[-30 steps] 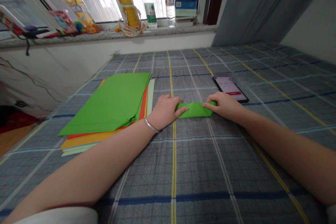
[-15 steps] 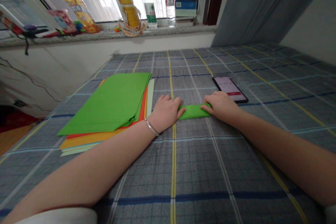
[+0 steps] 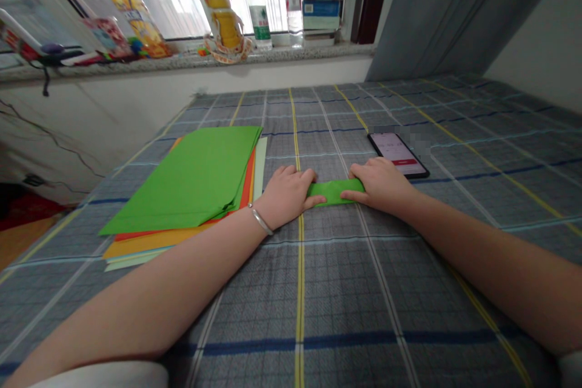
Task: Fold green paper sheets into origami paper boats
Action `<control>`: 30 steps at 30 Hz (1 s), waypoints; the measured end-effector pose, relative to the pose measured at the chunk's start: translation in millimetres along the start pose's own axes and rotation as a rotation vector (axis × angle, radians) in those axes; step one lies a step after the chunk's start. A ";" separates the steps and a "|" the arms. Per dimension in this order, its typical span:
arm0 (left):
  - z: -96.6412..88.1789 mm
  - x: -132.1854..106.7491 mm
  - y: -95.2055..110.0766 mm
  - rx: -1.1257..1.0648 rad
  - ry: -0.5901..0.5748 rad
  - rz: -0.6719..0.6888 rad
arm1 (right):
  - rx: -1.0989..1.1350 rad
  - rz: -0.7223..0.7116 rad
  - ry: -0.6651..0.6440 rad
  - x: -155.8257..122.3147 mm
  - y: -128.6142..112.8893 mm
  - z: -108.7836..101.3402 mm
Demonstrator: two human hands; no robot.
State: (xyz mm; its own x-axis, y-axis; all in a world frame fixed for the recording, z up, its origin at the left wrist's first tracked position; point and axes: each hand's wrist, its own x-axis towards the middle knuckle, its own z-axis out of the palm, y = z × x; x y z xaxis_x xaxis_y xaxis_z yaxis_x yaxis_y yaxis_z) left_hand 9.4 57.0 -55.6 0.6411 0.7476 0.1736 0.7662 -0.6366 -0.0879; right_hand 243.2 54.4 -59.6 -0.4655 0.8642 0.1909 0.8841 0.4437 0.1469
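Observation:
A folded strip of green paper (image 3: pixel 334 192) lies on the checked cloth between my two hands. My left hand (image 3: pixel 290 194) grips its left end, thumb along the near edge and fingers at the far side. At the other end my right hand (image 3: pixel 379 185) holds the paper the same way, its thumb pointing inward over the near part. Both ends of the strip are partly covered by my fingers. Left of my left hand sits a stack of coloured paper with a green sheet (image 3: pixel 191 176) on top. A silver bangle (image 3: pixel 260 220) circles my left wrist.
A phone (image 3: pixel 398 154) with a lit screen lies just beyond my right hand. On the windowsill (image 3: pixel 182 62) at the back stand several bottles, a yellow cup (image 3: pixel 226 21) and stacked boxes (image 3: pixel 322 9). A grey curtain (image 3: pixel 445 12) hangs at the right.
Both thumbs have stretched further inward along the near edge of the green strip. The hands otherwise stay in nearly the same place.

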 end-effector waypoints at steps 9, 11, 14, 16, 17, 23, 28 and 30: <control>-8.1 -0.2 -7.3 0.008 -0.078 0.044 | 0.044 0.040 -0.047 1.3 1.0 -2.8; -10.1 -0.7 -9.5 -0.002 -0.104 0.049 | 0.063 0.048 -0.061 1.6 2.5 -2.4; -12.2 -1.5 -13.5 -0.021 -0.138 0.056 | 0.127 0.056 -0.080 1.3 5.7 -0.8; -13.4 -1.9 -16.8 -0.046 -0.159 0.066 | 0.176 0.061 -0.090 0.6 7.5 0.1; -14.0 -2.1 -18.6 -0.069 -0.172 0.070 | 0.191 0.065 -0.094 0.1 8.2 0.3; -14.4 -0.6 -22.7 -0.275 -0.250 -0.003 | 0.175 0.083 -0.093 0.0 6.9 0.7; -6.2 3.2 -8.8 -0.245 -0.171 -0.144 | 0.154 0.113 -0.094 3.0 1.4 0.1; -2.3 3.7 -1.0 -0.205 -0.096 -0.134 | 0.144 0.114 -0.087 3.6 -1.3 -1.6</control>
State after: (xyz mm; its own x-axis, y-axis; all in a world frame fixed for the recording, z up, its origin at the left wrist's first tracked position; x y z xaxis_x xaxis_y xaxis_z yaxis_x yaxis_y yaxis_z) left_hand 10.9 60.0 -52.5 0.5436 0.8360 0.0752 0.8255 -0.5487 0.1321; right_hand 240.3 56.5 -57.6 -0.3622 0.9252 0.1133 0.9306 0.3658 -0.0121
